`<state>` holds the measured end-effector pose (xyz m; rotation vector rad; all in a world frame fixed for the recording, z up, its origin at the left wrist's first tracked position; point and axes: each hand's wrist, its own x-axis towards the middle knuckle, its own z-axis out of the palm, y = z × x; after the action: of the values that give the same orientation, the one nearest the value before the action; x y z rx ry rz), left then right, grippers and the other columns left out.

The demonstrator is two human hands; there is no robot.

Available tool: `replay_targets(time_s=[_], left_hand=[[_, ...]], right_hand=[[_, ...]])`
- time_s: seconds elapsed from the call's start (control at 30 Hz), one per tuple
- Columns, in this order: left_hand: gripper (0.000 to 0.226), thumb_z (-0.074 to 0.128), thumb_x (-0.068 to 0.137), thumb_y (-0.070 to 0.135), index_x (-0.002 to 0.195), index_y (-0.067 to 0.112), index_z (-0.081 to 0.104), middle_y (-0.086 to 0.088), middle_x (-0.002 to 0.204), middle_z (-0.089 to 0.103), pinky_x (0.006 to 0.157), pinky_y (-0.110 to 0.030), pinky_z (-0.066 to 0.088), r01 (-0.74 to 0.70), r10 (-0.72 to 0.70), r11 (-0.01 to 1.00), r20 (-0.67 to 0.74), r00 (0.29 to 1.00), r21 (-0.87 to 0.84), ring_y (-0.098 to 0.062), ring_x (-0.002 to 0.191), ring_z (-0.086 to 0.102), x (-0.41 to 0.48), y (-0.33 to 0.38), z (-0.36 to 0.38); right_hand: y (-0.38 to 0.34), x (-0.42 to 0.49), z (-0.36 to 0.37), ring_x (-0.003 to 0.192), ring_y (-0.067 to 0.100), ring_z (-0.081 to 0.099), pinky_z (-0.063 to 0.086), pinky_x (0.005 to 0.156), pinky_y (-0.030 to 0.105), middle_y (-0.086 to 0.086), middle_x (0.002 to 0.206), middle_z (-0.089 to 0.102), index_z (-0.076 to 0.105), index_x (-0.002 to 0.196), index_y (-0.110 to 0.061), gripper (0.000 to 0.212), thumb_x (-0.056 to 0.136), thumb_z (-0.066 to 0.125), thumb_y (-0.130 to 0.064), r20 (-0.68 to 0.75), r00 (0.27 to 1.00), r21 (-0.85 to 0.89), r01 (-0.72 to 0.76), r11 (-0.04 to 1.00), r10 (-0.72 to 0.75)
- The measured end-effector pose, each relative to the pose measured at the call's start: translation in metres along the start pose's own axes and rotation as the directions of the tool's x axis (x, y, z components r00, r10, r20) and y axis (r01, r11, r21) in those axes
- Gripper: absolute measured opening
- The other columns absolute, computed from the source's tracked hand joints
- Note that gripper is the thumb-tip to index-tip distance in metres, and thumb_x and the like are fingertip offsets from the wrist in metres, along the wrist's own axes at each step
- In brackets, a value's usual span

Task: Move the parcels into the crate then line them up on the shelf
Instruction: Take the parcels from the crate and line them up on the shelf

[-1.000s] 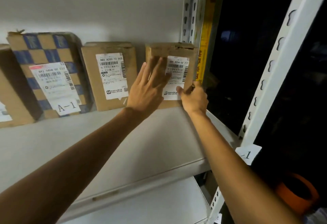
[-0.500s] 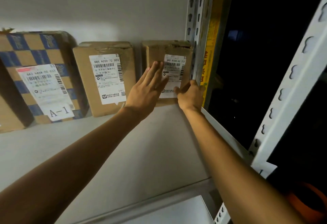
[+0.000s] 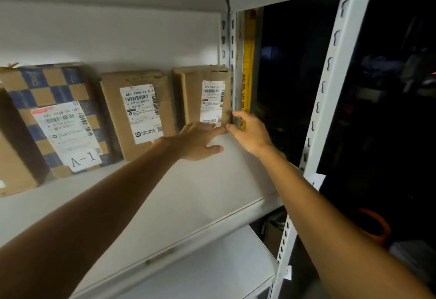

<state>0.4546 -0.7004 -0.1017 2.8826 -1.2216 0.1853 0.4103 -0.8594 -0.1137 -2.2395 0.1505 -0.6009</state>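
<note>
The end parcel [image 3: 193, 95] is stood on end at the 3 o'clock end of the shelf [image 3: 188, 192], against the post [image 3: 232, 62]. Its lower edge is touched by the flat, outstretched left hand [image 3: 195, 141]. Its 5 o'clock corner is met by the right hand [image 3: 252, 133], apparently to square it, though whether it is pinched cannot be told.
</note>
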Motion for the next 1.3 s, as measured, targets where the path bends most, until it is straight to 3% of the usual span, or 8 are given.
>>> replay_targets(time_s=[0.17,0.27,0.47,0.57,0.77,1.0,1.13,1.3], left_hand=[[0.059,0.039,0.098,0.047,0.151,0.035,0.016,-0.001,0.159,0.020,0.116,-0.036,0.014,-0.037,0.037,0.985,-0.005,0.999,-0.169,-0.024,0.145,0.017,-0.028,0.005,-0.009],[0.063,0.051,0.095,0.042,0.150,0.034,0.021,-0.001,0.156,0.027,0.116,-0.042,0.025,-0.097,0.103,0.940,0.000,0.995,-0.326,-0.024,0.142,0.026,-0.054,0.008,-0.011],[0.058,0.057,0.094,0.029,0.147,0.027,0.032,-0.002,0.149,0.037,0.106,-0.030,0.034,-0.239,0.250,0.670,-0.090,0.964,-0.703,-0.022,0.138,0.034,-0.126,0.044,-0.009],[0.056,0.056,0.094,0.034,0.145,0.032,0.034,0.000,0.151,0.036,0.113,-0.043,0.032,-0.276,0.318,0.655,-0.075,0.945,-0.704,-0.024,0.137,0.036,-0.159,0.075,-0.008],[0.065,0.061,0.092,0.029,0.148,0.032,0.029,-0.002,0.154,0.031,0.106,-0.033,0.033,-0.391,0.549,0.645,0.042,0.835,-0.657,-0.025,0.139,0.033,-0.224,0.149,0.018],[0.064,0.060,0.093,0.024,0.149,0.026,0.028,-0.006,0.151,0.036,0.096,-0.025,0.033,-0.426,0.713,0.589,0.193,0.674,-0.687,-0.024,0.136,0.038,-0.306,0.254,0.076],[0.061,0.057,0.095,0.019,0.149,0.019,0.029,-0.006,0.151,0.036,0.094,-0.019,0.028,-0.441,0.760,0.553,0.212,0.614,-0.707,-0.021,0.138,0.034,-0.364,0.314,0.101],[0.052,0.058,0.094,0.013,0.143,0.011,0.040,-0.009,0.144,0.045,0.092,-0.018,0.034,-0.456,0.817,0.531,0.289,0.499,-0.714,-0.022,0.131,0.044,-0.438,0.379,0.143]], right_hand=[[-0.019,-0.057,-0.022,0.140,0.025,0.032,0.031,0.110,0.036,0.006,0.153,0.032,0.035,0.148,-0.024,0.060,0.094,0.058,-0.037,0.036,0.996,-0.054,-0.077,0.996,0.079],[-0.033,-0.101,-0.027,0.143,0.028,0.026,0.029,0.112,0.042,0.006,0.157,0.026,0.028,0.151,-0.027,0.066,0.094,0.056,-0.041,-0.043,0.986,-0.080,-0.166,0.983,0.163],[-0.061,-0.212,-0.019,0.135,0.024,0.040,0.038,0.108,0.035,0.003,0.149,0.038,0.031,0.149,-0.028,0.068,0.090,0.061,-0.044,-0.197,0.916,0.001,-0.356,0.934,0.349],[-0.068,-0.275,-0.028,0.137,0.022,0.039,0.035,0.101,0.025,0.000,0.149,0.038,0.030,0.150,-0.023,0.066,0.093,0.060,-0.038,-0.256,0.851,0.025,-0.469,0.883,0.459],[-0.065,-0.402,-0.043,0.143,0.022,0.028,0.029,0.109,0.031,0.003,0.156,0.029,0.026,0.152,-0.021,0.073,0.091,0.062,-0.040,-0.322,0.717,0.082,-0.630,0.773,0.618],[-0.053,-0.556,-0.058,0.132,0.022,0.044,0.035,0.088,0.018,0.006,0.147,0.043,0.034,0.147,-0.014,0.063,0.092,0.063,-0.026,-0.412,0.532,0.197,-0.741,0.642,0.740],[-0.050,-0.650,-0.070,0.132,0.027,0.046,0.042,0.105,0.036,0.011,0.146,0.044,0.038,0.145,-0.010,0.064,0.091,0.064,-0.032,-0.454,0.447,0.263,-0.760,0.595,0.771],[-0.029,-0.762,-0.076,0.112,0.027,0.060,0.049,0.096,0.048,0.012,0.124,0.062,0.054,0.132,-0.011,0.068,0.080,0.070,-0.052,-0.406,0.407,0.318,-0.776,0.545,0.818]])
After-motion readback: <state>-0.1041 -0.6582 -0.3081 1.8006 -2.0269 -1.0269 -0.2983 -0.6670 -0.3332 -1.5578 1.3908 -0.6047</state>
